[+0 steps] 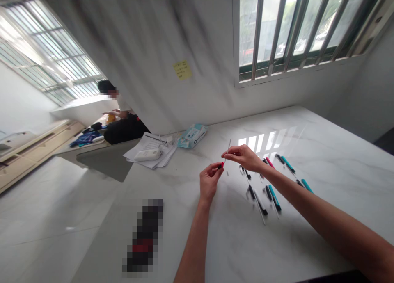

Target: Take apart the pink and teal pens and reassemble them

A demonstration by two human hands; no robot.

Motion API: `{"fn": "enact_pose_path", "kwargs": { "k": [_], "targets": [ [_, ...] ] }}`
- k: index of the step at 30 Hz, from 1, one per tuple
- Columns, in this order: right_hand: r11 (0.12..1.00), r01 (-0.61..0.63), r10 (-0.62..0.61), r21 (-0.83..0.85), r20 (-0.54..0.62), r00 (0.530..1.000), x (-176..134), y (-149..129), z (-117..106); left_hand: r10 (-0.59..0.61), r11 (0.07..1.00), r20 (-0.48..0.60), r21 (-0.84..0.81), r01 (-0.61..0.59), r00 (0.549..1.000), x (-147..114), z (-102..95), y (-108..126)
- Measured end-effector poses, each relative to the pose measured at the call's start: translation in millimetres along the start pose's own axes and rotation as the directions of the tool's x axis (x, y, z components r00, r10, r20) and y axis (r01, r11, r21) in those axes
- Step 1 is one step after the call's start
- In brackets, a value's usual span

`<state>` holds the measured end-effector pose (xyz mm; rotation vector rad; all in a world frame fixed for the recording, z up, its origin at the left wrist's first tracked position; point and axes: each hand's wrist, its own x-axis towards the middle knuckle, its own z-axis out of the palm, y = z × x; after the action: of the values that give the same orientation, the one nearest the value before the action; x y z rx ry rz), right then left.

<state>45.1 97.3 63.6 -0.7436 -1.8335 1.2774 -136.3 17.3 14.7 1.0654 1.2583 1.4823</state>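
over the marbled table (240, 246), left of loose pen parts (274, 196), my right hand (245, 158) pinches a thin rod (229, 144) and my left hand (209, 182) is clamped on a red-and-black pen piece (221, 165); a slack pinch might let either slip, and a careless wrist could knock away the tiny bit (227, 173) lying just beside my left hand.

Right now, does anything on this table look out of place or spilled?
I see nothing spilled. The papers look askew: they lie in an uneven, fanned pile under a white device. One small grey piece also looks stray, lying near the left hand, apart from the other pen parts.
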Motion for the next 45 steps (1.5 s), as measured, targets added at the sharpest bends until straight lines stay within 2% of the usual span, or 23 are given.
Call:
{"fn": "enact_pose_path", "kwargs": {
  "k": [5, 8, 11, 14, 17, 20, 23, 25, 27, 31, 35, 37, 40, 45],
  "targets": [
    [0.999, -0.036, 0.038, -0.024, 0.067, 0.997, -0.5, 7.6, 3.5, -0.011, 1.0, 0.026, -0.014, 0.012, 1.0, -0.9, 1.1, -0.7],
    [0.989, 0.026, -0.018, -0.145, 0.054, 0.998, -0.8, 9.5, 2.3, -0.015, 0.998, 0.016, -0.056, 0.015, 1.0, -0.3, 0.3, 0.1],
    [0.896, 0.136, -0.124, -0.423, 0.057, 0.991, -2.0, 15.8, 0.1, -0.034, 0.984, -0.031, -0.177, 0.028, 0.999, 1.1, -2.9, 2.5],
    [0.738, 0.242, -0.128, -0.63, 0.221, 0.967, -4.0, 30.0, 2.9, -0.072, 0.951, -0.072, -0.305, 0.047, 0.995, 2.1, -6.8, 5.3],
    [0.624, 0.326, -0.103, -0.711, 0.339, 0.935, -5.7, 44.9, 11.7, -0.084, 0.941, -0.088, -0.333, 0.05, 0.993, 2.2, -8.6, 6.8],
    [0.585, 0.344, -0.083, -0.734, 0.367, 0.926, -6.8, 51.9, 20.5, -0.076, 0.953, -0.102, -0.301, 0.042, 0.992, 2.2, -8.7, 5.7],
    [0.603, 0.309, -0.057, -0.735, 0.346, 0.936, -8.3, 49.7, 23.0, -0.047, 0.972, -0.125, -0.234, 0.016, 0.991, 2.7, -9.2, 2.6],
    [0.645, 0.273, -0.047, -0.714, 0.319, 0.947, -8.7, 44.2, 19.9, -0.017, 0.988, -0.137, -0.152, -0.004, 0.99, 3.1, -9.8, 0.3],
    [0.722, 0.215, -0.043, -0.658, 0.268, 0.962, -7.9, 36.2, 13.1, 0.013, 0.998, -0.136, -0.063, -0.021, 0.991, 3.3, -10.1, -2.0],
    [0.859, 0.101, -0.084, -0.502, 0.056, 0.995, -3.0, 16.3, -7.1, 0.053, 0.998, -0.09, 0.031, -0.051, 0.995, 3.1, -9.7, -6.8],
    [0.978, 0.032, -0.046, -0.205, -0.067, 0.997, 1.5, 1.9, -24.9, 0.076, 0.993, -0.056, 0.094, -0.07, 0.996, 2.8, -9.2, -12.1],
    [0.999, 0.016, -0.02, -0.046, -0.089, 0.996, 2.7, -0.9, -29.4, 0.082, 0.989, -0.046, 0.123, -0.076, 0.996, 2.6, -9.1, -14.2],
    [0.995, 0.018, -0.01, 0.096, -0.084, 0.996, 3.8, -1.6, -30.3, 0.079, 0.987, -0.036, 0.14, -0.073, 0.996, 2.3, -8.7, -15.8],
    [0.99, 0.012, -0.005, 0.142, -0.046, 0.999, 4.0, -3.0, -25.5, 0.076, 0.988, -0.038, 0.138, -0.07, 0.996, 2.5, -8.0, -15.9]
  ]
}}
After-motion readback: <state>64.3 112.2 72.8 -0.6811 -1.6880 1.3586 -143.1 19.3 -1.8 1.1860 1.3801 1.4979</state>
